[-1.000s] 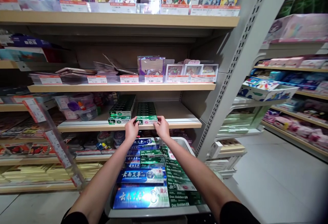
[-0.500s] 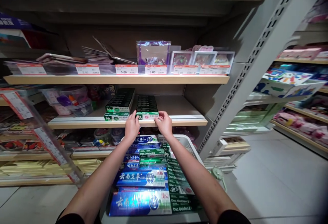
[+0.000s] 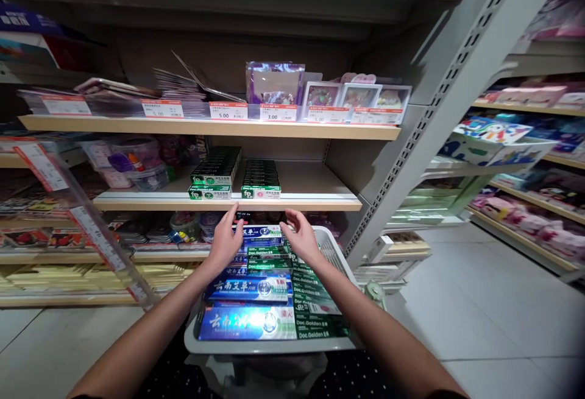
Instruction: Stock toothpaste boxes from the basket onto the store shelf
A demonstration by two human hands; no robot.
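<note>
My left hand (image 3: 227, 237) hovers over the far left part of a grey plastic basket (image 3: 269, 346), fingers apart and holding nothing. Over the basket's far right side is my right hand (image 3: 299, 236), also open, its fingers slightly curled. Blue toothpaste boxes (image 3: 247, 289) and green Doc.Golden toothpaste boxes (image 3: 315, 292) fill the basket. On the shelf just beyond my hands stand two rows of green boxes: a taller left row (image 3: 211, 187) and a right row (image 3: 260, 189) with a pink-marked front box. Neither hand touches those rows.
A wooden-edged shelf (image 3: 228, 204) runs in front of me, with plastic tubs (image 3: 139, 161) at its left. Above, another shelf holds price-tagged packets (image 3: 274, 88). A slotted metal upright (image 3: 411, 125) slants at the right. Stacked yellow paper goods (image 3: 82, 277) lie low on the left.
Both hands have let go of the front box in the right green row and drawn back toward me, down over the basket. The view has tilted, showing more of the basket's near rim.
</note>
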